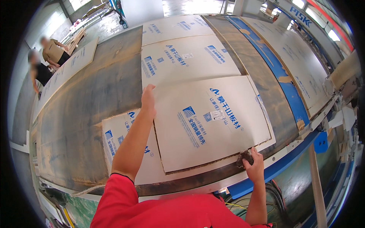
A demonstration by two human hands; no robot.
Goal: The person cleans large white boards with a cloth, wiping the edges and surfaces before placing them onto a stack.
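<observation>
A white board with blue print and a small label lies on top of other white boards in front of me. At its left side, near the far corner, my left hand has its fingers bent over the edge. My right hand is closed around a dark brown, rough-looking wad, held against the board's near edge toward the right corner. Its exact kind is not clear. Beneath sticks out a lower white board, and past the far edge lie more printed boards.
The boards rest on a dusty dark machine bed. A blue strip and another white panel run along the right. Two people stand at far left beside a long panel. Cables hang below the near edge.
</observation>
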